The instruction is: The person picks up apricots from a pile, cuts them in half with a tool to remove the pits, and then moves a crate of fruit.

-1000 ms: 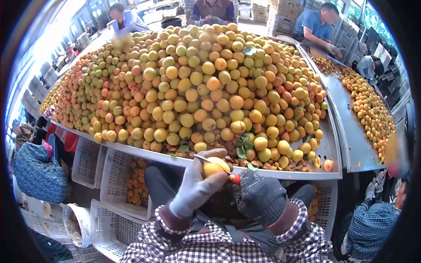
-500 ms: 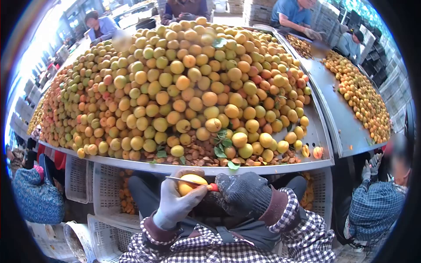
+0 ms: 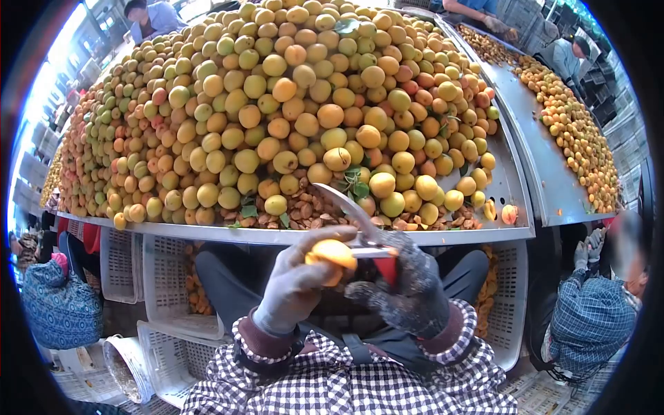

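Head camera view: the left hand [image 3: 294,280], in a pale grey glove, is closed around a yellow fruit [image 3: 330,254] just in front of the worktop [image 3: 443,238], apparently to keep it steady for the blade. The right hand [image 3: 415,283], in a darker glove, is curled around a red-handled tool [image 3: 388,270]; its curved blade [image 3: 354,212] points up towards the worktop, probably to keep the edge clear of both gloves. Whether the fruit is cut through is too blurred to tell. The raised rim likely stops the big fruit heap [image 3: 277,138] rolling off; brown stones [image 3: 311,207] lie near its front. Of the 2 pale crates beside the knees, the left crate [image 3: 162,277] and the right crate [image 3: 515,304] both hold orange pieces, seemingly set there within easy reach. A white bucket [image 3: 128,366] stands near another crate [image 3: 162,360], lower left.
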Action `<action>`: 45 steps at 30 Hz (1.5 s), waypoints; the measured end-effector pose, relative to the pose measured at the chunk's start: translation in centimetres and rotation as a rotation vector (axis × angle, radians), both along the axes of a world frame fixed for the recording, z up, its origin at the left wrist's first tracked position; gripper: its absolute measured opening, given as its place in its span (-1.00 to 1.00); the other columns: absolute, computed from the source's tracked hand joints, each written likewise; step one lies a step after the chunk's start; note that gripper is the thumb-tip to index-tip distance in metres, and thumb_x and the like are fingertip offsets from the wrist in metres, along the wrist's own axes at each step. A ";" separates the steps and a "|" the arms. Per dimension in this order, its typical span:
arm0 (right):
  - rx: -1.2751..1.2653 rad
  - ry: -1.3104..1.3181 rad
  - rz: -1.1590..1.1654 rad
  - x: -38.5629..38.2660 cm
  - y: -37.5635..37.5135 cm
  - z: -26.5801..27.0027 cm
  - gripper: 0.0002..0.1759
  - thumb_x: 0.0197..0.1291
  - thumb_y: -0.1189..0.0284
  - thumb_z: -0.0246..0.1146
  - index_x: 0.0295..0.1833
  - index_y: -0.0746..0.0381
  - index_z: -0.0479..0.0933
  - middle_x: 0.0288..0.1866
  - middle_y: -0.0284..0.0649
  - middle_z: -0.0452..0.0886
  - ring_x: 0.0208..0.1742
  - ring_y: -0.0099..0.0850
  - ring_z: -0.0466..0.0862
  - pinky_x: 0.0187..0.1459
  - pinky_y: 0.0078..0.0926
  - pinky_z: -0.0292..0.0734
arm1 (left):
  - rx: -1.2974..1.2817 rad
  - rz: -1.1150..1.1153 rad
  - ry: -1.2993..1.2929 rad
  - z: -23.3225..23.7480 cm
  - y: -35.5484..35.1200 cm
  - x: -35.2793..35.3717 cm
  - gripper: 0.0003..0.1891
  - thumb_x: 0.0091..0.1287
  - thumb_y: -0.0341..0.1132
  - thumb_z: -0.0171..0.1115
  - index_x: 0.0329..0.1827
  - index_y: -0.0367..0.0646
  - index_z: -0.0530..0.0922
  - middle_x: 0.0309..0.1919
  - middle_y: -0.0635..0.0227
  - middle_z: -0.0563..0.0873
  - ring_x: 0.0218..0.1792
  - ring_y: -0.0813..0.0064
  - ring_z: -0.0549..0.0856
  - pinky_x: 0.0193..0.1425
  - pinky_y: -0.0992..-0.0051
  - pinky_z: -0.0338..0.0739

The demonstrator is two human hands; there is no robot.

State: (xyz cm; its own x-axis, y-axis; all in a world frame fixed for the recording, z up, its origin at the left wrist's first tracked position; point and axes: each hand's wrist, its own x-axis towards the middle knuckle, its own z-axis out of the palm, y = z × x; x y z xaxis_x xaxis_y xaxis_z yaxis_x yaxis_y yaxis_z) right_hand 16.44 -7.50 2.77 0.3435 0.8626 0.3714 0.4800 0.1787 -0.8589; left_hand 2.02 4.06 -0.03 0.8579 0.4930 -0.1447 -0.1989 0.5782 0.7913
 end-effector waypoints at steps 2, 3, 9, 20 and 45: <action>0.020 -0.101 0.033 0.0 1.3 -1.0 -0.57 0.07 0.40 0.44 0.03 0.33 0.53 -0.11 -0.03 0.62 -0.15 -0.19 0.68 -0.17 -0.38 0.59 | 0.023 0.021 0.068 0.0 -0.3 0.6 -0.40 0.15 -0.49 0.17 0.33 -0.33 0.32 -0.06 0.31 0.60 -0.08 0.51 0.60 0.06 0.56 0.46; 0.019 0.035 -0.003 -0.1 1.9 -1.6 -0.62 0.12 0.42 0.41 0.03 0.33 0.53 -0.15 -0.08 0.64 -0.20 -0.29 0.67 -0.21 -0.42 0.57 | 0.100 0.069 0.067 0.7 -0.2 1.1 -0.39 0.15 -0.54 0.15 0.35 -0.33 0.28 -0.03 0.31 0.59 -0.04 0.52 0.59 0.11 0.54 0.45; -0.376 0.673 -0.341 1.6 3.3 -2.2 -0.76 0.26 0.36 0.28 -0.11 0.33 0.56 -0.46 -0.23 0.62 -0.44 -0.50 0.62 -0.38 -0.51 0.51 | -0.139 0.293 0.013 -1.6 1.7 0.3 -0.59 0.32 -0.35 0.14 0.20 -0.28 0.38 -0.07 0.19 0.59 -0.10 0.31 0.64 -0.17 0.45 0.59; 0.040 0.398 -0.369 1.5 2.3 -2.1 -0.79 0.18 0.50 0.35 -0.15 0.38 0.53 -0.38 -0.21 0.60 -0.42 -0.42 0.63 -0.39 -0.54 0.54 | -0.153 0.411 0.170 -2.9 3.0 2.0 -0.21 0.35 0.40 -0.24 -0.40 -0.27 0.54 -0.56 0.21 0.59 -0.60 0.48 0.60 -0.65 0.62 0.46; 0.045 0.044 -0.128 -7.0 -3.5 -2.6 -0.77 0.14 0.57 0.32 -0.09 0.38 0.52 -0.15 -0.04 0.62 -0.32 -0.36 0.71 -0.35 -0.50 0.63 | -0.208 0.634 0.011 -0.4 -2.2 -0.2 -0.58 0.45 -0.04 0.07 -0.23 -0.32 0.53 -0.31 0.09 0.68 -0.36 0.35 0.70 -0.33 0.46 0.65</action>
State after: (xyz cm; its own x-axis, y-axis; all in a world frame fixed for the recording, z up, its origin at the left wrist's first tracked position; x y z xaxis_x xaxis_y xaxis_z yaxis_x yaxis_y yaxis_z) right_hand 9.41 -11.01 0.13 0.4660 0.7938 0.3908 0.4636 0.1571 -0.8720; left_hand 1.86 1.91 -0.47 0.4088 0.8625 -0.2984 -0.5430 0.4926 0.6800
